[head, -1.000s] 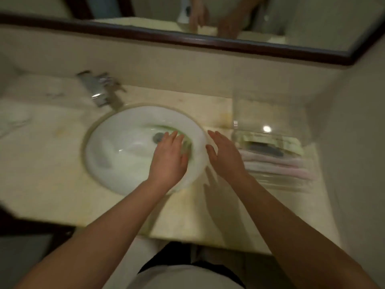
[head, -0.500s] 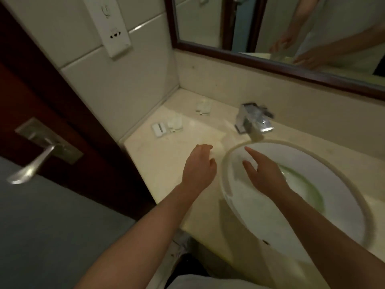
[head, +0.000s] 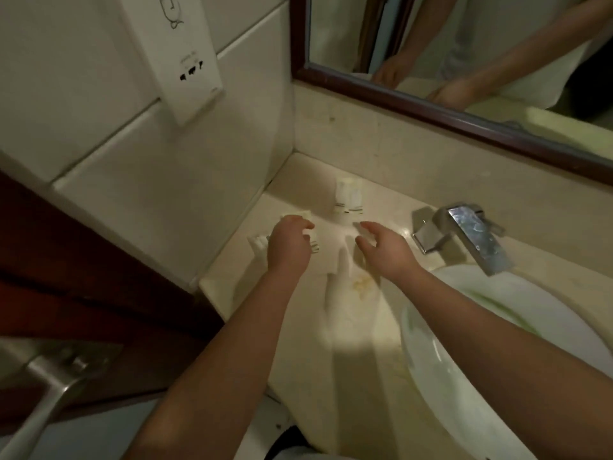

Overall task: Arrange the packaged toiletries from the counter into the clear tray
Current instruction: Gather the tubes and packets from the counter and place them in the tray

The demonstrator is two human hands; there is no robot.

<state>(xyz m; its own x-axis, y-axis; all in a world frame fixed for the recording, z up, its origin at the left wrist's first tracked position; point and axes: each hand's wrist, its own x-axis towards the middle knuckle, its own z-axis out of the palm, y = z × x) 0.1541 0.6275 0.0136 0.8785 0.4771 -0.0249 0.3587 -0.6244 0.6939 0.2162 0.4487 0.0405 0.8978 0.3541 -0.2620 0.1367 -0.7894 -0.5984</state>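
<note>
Here, four small white packets show on the bench (head: pixel 335 333): two (head: pixel 348 197) near the back wall and two (head: pixel 262 242) under and beside the left hand (head: pixel 288 247). Both hands hover with fingers spread, gripping nothing; the right hand (head: pixel 381 254) is near the one tap (head: pixel 464 237). The tray is out of view.

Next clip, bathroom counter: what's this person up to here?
A person is reaching with both hands into the counter's left corner, where small packaged toiletries lie. The left hand is over one packet, fingers curled around it; whether it is gripped is unclear. The right hand is open, close to a pair of packets by the wall. Another packet lies left of the left hand. The clear tray is out of view.
</note>
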